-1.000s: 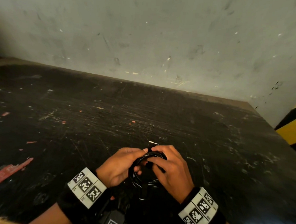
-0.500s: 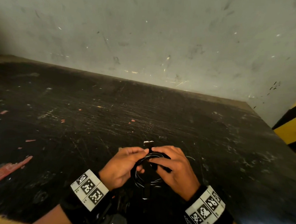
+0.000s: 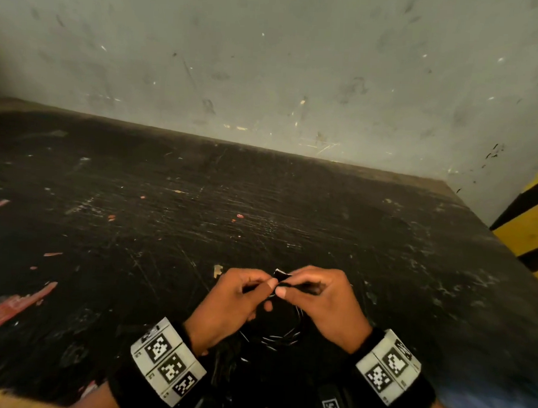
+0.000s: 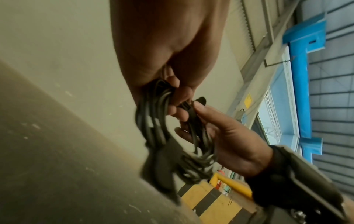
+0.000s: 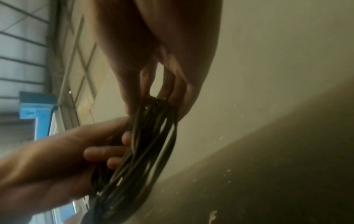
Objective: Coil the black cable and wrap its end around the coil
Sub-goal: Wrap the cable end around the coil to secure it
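The black cable [image 3: 281, 335] hangs as a bundle of loops between both hands, held above the near middle of the dark table [image 3: 198, 219]. Its top is gathered where the fingertips meet, and a short black end [image 3: 281, 274] sticks up there. The left hand [image 3: 229, 304] pinches the top of the coil between thumb and fingers. The right hand [image 3: 326, 303] pinches it just beside, fingers curled round the strands. Both wrists wear bands [image 3: 167, 362] with square markers. A pale scuffed wall [image 3: 269, 63] rises behind the table's far edge
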A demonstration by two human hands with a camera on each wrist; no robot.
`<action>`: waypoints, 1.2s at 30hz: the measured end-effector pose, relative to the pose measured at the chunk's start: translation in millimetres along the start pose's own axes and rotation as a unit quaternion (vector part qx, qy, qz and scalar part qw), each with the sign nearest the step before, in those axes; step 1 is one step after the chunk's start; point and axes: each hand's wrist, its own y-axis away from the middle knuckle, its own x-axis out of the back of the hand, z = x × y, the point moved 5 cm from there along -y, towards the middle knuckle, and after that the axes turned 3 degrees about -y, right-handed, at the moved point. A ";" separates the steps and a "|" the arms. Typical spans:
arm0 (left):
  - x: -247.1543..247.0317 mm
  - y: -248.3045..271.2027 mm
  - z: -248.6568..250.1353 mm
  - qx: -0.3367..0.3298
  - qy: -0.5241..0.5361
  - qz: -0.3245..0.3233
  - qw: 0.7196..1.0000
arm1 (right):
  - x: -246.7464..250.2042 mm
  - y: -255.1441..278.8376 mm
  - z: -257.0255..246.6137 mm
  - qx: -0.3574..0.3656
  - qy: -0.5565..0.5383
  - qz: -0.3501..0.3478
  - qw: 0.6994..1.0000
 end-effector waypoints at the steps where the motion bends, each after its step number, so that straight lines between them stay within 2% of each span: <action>1: 0.9 1.1 1.5 -0.013 -0.024 -0.014 1.000 | -0.7 0.4 -1.4 -0.015 -0.018 0.006 1.000; 8: 1.1 1.8 6.4 -0.109 -0.124 -0.003 0.986 | -5.7 2.9 0.4 -0.081 -0.078 0.081 0.990; 14: -4.8 5.0 8.9 -0.152 -0.166 0.014 0.974 | -5.4 7.0 6.8 -0.133 -0.112 0.072 0.982; 21: -4.5 0.5 2.4 -0.170 -0.149 0.003 0.974 | -6.0 9.0 21.6 -0.237 -0.236 0.052 0.941; 23: -5.7 -5.0 -5.4 -0.115 -0.103 -0.015 0.988 | -3.9 7.7 25.2 -0.238 -0.220 0.058 0.944; 26: -5.6 -11.9 -17.4 0.015 0.017 -0.027 0.999 | 6.6 5.4 36.0 -0.245 -0.194 0.118 0.942; 30: -9.9 -9.5 -48.9 0.174 0.159 -0.050 0.971 | 26.6 5.3 69.8 -0.279 -0.185 0.208 0.919; 32: -11.8 -8.3 -65.9 0.208 0.206 -0.035 0.956 | 31.6 7.1 92.1 -0.297 -0.176 0.239 0.908; 36: -6.9 -13.1 -99.9 0.232 0.214 0.074 0.946 | 27.5 13.1 129.2 -0.338 -0.173 0.240 0.894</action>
